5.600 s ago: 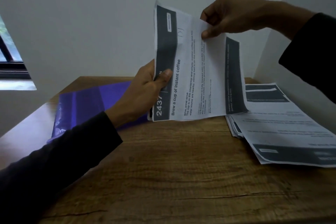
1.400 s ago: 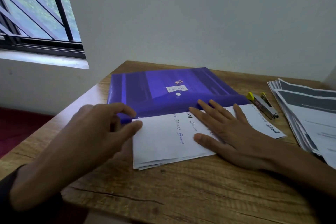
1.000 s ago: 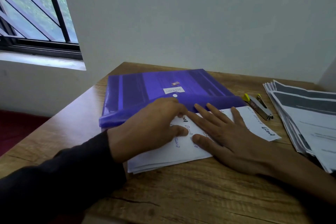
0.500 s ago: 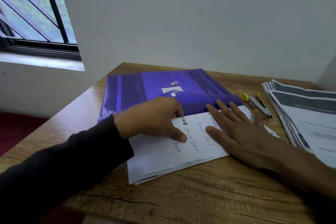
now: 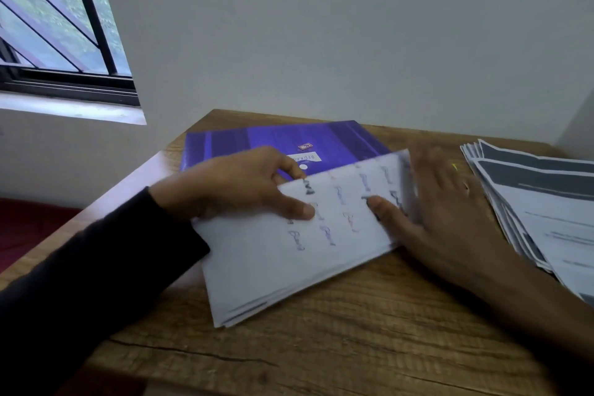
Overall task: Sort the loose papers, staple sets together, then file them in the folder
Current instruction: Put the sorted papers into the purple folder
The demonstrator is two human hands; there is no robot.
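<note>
Both hands, left hand and right hand, now lifting paper set off purple folder.

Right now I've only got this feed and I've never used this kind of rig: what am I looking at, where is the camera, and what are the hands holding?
There is no machine here: these are a person's two bare hands, filmed by one wide-angle camera worn on the head, looking forward and down. On the wooden table lies a sheaf of white papers with handwriting on top. The left hand pinches its far edge, thumb on top. The right hand lies flat at the sheaf's right side, blurred by motion. Behind the sheaf is a purple folder, flat and closed. At the right sits a fanned stack of printed sheets.
</note>
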